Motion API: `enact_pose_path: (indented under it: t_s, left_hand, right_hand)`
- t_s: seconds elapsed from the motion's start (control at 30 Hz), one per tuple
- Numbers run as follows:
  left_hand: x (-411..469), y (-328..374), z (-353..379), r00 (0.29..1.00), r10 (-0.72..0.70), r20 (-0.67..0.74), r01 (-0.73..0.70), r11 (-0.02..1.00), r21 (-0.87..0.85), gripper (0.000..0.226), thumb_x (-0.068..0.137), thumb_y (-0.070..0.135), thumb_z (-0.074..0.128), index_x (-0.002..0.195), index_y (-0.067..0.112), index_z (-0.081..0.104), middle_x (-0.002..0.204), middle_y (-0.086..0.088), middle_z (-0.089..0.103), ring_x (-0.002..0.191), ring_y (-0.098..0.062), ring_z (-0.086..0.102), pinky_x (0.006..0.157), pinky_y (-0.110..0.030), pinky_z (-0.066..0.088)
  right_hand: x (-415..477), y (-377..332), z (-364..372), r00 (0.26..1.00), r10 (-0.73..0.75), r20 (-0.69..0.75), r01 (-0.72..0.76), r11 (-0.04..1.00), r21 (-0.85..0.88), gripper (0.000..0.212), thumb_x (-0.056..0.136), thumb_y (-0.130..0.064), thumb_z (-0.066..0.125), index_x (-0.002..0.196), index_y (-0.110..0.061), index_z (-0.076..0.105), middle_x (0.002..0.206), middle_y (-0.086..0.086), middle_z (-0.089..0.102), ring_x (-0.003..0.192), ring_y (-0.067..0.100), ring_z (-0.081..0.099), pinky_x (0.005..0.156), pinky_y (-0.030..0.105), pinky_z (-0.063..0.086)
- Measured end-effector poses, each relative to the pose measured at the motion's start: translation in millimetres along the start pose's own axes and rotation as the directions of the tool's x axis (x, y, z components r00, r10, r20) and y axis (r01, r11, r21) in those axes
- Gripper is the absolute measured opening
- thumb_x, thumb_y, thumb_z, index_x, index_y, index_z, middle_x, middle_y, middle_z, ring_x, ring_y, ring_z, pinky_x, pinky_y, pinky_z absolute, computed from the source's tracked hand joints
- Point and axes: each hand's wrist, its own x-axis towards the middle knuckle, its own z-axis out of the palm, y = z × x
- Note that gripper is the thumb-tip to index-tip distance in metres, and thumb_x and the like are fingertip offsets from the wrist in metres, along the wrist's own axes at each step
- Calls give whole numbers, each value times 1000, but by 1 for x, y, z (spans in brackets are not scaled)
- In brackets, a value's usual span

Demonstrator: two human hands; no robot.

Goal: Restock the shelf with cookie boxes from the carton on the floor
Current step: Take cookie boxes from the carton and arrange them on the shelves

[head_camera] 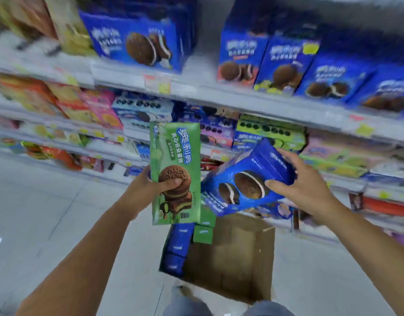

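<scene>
My left hand (151, 190) grips a green cookie box (176, 151) held upright, thumb across its front. My right hand (306, 185) grips a stack of blue cookie boxes (246, 176), tilted to the left, thumb on the front and fingers over the top. Both sit in front of the lower shelves. Below them the brown carton (237, 254) stands open on the floor, with blue boxes (177, 247) and green boxes (203, 232) standing along its left side. The upper shelf (242, 96) carries blue cookie boxes (137, 42), with a gap between the left group and the right group.
Shelves of mixed snack packs run from left to right across the view, with price tags (157, 84) on their edges. Pale tiled floor (59, 213) lies to the left of the carton. My knees (187, 306) show at the bottom edge.
</scene>
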Motion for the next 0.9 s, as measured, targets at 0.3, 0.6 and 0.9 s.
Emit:
enact_pose_path:
  t_s: [0.3, 0.6, 0.9]
  left_hand:
    - [-97, 190, -56, 914, 391, -109, -396, 918, -20, 103, 27, 69, 87, 116, 28, 57, 101, 13, 67, 95, -10, 63, 85, -33, 47]
    - [-141, 274, -92, 780, 591, -205, -617, 781, -97, 101, 30, 73, 87, 119, 31, 64, 112, 7, 74, 105, -18, 69, 97, -43, 52]
    - [-131, 309, -90, 758, 604, -245, -649, 734, -198, 32, 73, 34, 80, 100, 31, 63, 95, 9, 75, 89, -11, 71, 75, -28, 54]
  right_hand:
    - [-41, -139, -131, 861, -280, -424, 401, 887, 229, 59, 81, -19, 76, 128, -42, 49, 122, -16, 61, 109, -3, 57, 93, 28, 46]
    - [-32, -229, -179, 670, -384, -636, 647, 722, 246, 55, 87, -13, 68, 136, -31, 47, 123, -18, 59, 114, -4, 55, 95, 25, 43]
    - [41, -292, -203, 616, -431, -659, 693, 694, 195, 58, 87, -30, 67, 139, -33, 41, 119, -19, 60, 105, -1, 60, 85, 24, 47]
